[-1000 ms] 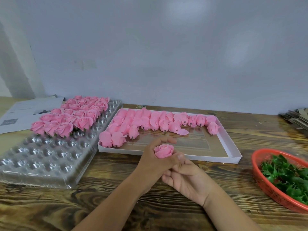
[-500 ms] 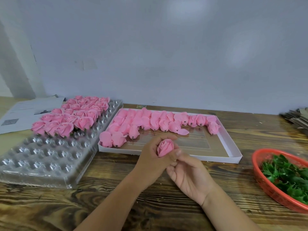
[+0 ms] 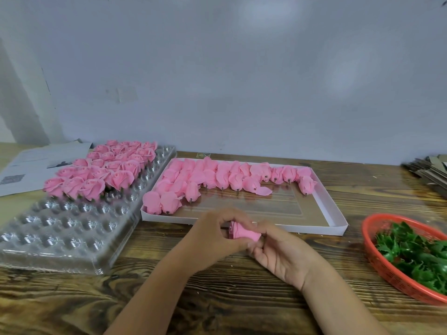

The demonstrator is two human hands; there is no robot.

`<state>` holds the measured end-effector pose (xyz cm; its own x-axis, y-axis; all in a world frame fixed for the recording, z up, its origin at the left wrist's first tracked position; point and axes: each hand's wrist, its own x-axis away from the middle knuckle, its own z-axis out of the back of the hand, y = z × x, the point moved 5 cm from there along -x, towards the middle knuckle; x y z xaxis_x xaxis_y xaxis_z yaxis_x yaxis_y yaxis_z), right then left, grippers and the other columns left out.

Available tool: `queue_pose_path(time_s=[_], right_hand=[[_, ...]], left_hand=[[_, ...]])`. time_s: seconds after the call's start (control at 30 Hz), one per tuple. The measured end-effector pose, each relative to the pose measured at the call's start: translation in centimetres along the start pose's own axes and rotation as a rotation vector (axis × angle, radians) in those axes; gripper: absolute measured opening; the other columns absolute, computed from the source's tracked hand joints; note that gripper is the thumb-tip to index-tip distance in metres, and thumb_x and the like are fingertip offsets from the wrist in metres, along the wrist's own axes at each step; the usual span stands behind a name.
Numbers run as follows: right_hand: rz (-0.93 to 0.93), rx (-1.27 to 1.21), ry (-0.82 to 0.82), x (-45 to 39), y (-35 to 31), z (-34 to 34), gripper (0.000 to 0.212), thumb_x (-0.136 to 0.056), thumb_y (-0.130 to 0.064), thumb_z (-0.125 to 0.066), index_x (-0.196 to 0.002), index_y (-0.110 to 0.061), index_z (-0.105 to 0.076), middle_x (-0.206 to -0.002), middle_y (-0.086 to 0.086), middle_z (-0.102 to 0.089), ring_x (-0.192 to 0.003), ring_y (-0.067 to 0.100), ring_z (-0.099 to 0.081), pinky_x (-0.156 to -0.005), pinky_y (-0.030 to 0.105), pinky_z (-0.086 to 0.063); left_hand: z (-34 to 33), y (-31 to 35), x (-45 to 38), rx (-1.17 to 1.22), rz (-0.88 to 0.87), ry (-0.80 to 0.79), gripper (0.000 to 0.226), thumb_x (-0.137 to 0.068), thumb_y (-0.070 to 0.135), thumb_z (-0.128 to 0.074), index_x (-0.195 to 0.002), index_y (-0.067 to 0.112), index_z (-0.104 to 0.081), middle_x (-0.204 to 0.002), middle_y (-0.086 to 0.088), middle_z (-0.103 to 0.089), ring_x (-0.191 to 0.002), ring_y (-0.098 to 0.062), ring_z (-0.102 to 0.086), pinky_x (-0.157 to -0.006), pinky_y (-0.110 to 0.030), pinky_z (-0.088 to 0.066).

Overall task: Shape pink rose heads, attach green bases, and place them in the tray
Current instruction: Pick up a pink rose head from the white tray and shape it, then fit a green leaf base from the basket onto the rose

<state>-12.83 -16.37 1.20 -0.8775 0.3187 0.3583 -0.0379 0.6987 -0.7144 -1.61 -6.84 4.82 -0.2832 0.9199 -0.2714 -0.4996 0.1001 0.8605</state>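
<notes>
Both hands hold one pink rose head (image 3: pixel 243 232) just above the table, in front of the white box. It lies on its side with the petal opening turned left. My left hand (image 3: pixel 212 238) curls over its left end, and the fingertips of my right hand (image 3: pixel 278 250) pinch its right end. The clear plastic tray (image 3: pixel 60 228) at the left carries several opened pink roses (image 3: pixel 101 170) in its far cells. Several closed rose buds (image 3: pixel 217 177) lie in the white box (image 3: pixel 319 213). Green bases (image 3: pixel 416 255) fill a red basket (image 3: pixel 377 264) at the right.
Papers (image 3: pixel 36 165) lie at the far left behind the tray. A stack of flat cardboard pieces (image 3: pixel 428 170) sits at the far right edge. The wall stands close behind the wooden table (image 3: pixel 242 298).
The rose head has tipped from facing up to lying on its side, opening toward the left. Both hands stayed in place, fingers shifting around it.
</notes>
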Motion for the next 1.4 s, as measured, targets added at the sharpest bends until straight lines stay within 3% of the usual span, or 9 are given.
queue_pose_path(time_s=[0.27, 0.43, 0.67, 0.83, 0.97, 1.07, 1.17, 1.3, 1.4], right_hand=[[-0.009, 0.080, 0.070, -0.1, -0.2, 0.4, 0.052, -0.071, -0.019, -0.079, -0.117, 0.003, -0.066, -0.089, 0.017, -0.065, -0.055, 0.013, -0.060, -0.049, 0.016, -0.055], [0.001, 0.092, 0.063, 0.1, -0.3, 0.1, 0.045, -0.069, -0.022, -0.082, -0.107, -0.001, -0.070, -0.079, 0.013, -0.063, -0.052, 0.012, -0.059, -0.046, 0.016, -0.053], [0.022, 0.143, 0.063, 0.1, -0.4, 0.0, 0.049, -0.065, -0.029, -0.083, -0.105, -0.004, -0.070, -0.071, 0.009, -0.062, -0.051, 0.011, -0.058, -0.046, 0.015, -0.051], [0.034, 0.239, 0.132, 0.5, -0.8, 0.4, 0.043, -0.083, -0.046, -0.070, -0.104, -0.009, -0.069, -0.075, 0.009, -0.067, -0.055, 0.012, -0.061, -0.047, 0.019, -0.052], [0.099, 0.482, 0.378, 2.4, -2.3, 2.1, 0.035, -0.101, -0.042, -0.050, -0.106, -0.011, -0.065, -0.072, 0.006, -0.072, -0.050, 0.012, -0.058, -0.044, 0.022, -0.048], [0.380, 0.856, 0.636, 6.0, -6.2, 4.4, 0.013, -0.099, -0.023, -0.056, -0.096, -0.016, -0.066, -0.065, -0.002, -0.071, -0.047, 0.009, -0.057, -0.047, 0.023, -0.045], [0.579, 1.343, 0.898, 10.7, -11.0, 6.8, 0.012, -0.088, -0.015, -0.064, -0.086, -0.028, -0.066, -0.074, -0.006, -0.071, -0.064, 0.013, -0.064, -0.063, 0.030, -0.044], [0.245, 1.600, 1.033, 14.0, -14.6, 11.8, 0.012, -0.085, -0.022, -0.072, -0.080, -0.032, -0.068, -0.078, -0.012, -0.068, -0.074, 0.010, -0.061, -0.066, 0.033, -0.046], [-0.075, 1.707, 1.024, 13.5, -14.9, 15.2, 0.019, -0.090, -0.014, -0.062, -0.102, -0.023, -0.073, -0.107, 0.006, -0.073, -0.097, 0.027, -0.065, -0.087, 0.039, -0.052]], left_hand=[[-0.3, -0.3, 0.0, -0.003, -0.016, 0.034, 0.036, -0.082, 0.018, -0.082, -0.106, 0.043, -0.071, -0.113, 0.020, -0.070, -0.109, -0.005, -0.067, -0.087, -0.025, -0.059], [-0.3, -0.2, 0.0, 0.031, -0.032, 0.069, 0.034, -0.083, 0.018, -0.082, -0.105, 0.042, -0.073, -0.110, 0.019, -0.072, -0.104, -0.005, -0.069, -0.082, -0.018, -0.057], [-0.3, -0.3, -0.2, 0.077, -0.041, 0.095, 0.029, -0.081, 0.017, -0.083, -0.097, 0.040, -0.076, -0.107, 0.017, -0.074, -0.103, -0.008, -0.070, -0.088, -0.023, -0.057], [0.2, -0.8, -0.2, 0.137, -0.023, 0.161, 0.033, -0.080, 0.012, -0.083, -0.094, 0.041, -0.076, -0.105, 0.017, -0.076, -0.100, -0.005, -0.071, -0.086, -0.017, -0.055], [0.3, -1.1, -0.2, 0.187, 0.006, 0.177, 0.035, -0.080, 0.010, -0.084, -0.091, 0.043, -0.077, -0.105, 0.018, -0.076, -0.101, -0.006, -0.072, -0.084, -0.019, -0.057], [0.1, -1.6, -0.3, 0.200, 0.050, 0.160, 0.034, -0.080, 0.012, -0.084, -0.091, 0.044, -0.077, -0.108, 0.019, -0.075, -0.103, -0.007, -0.072, -0.083, -0.024, -0.060], [0.1, -1.8, -0.3, 0.209, 0.067, 0.158, 0.033, -0.081, 0.013, -0.083, -0.093, 0.043, -0.077, -0.109, 0.019, -0.075, -0.103, -0.006, -0.071, -0.082, -0.023, -0.060], [0.3, -1.9, -0.3, 0.200, 0.058, 0.174, 0.033, -0.081, 0.014, -0.084, -0.095, 0.043, -0.077, -0.107, 0.020, -0.075, -0.104, -0.004, -0.071, -0.087, -0.020, -0.057], [0.4, -1.9, -0.4, 0.174, 0.030, 0.185, 0.036, -0.080, 0.014, -0.084, -0.092, 0.047, -0.076, -0.105, 0.022, -0.075, -0.103, -0.003, -0.070, -0.085, -0.016, -0.056]])
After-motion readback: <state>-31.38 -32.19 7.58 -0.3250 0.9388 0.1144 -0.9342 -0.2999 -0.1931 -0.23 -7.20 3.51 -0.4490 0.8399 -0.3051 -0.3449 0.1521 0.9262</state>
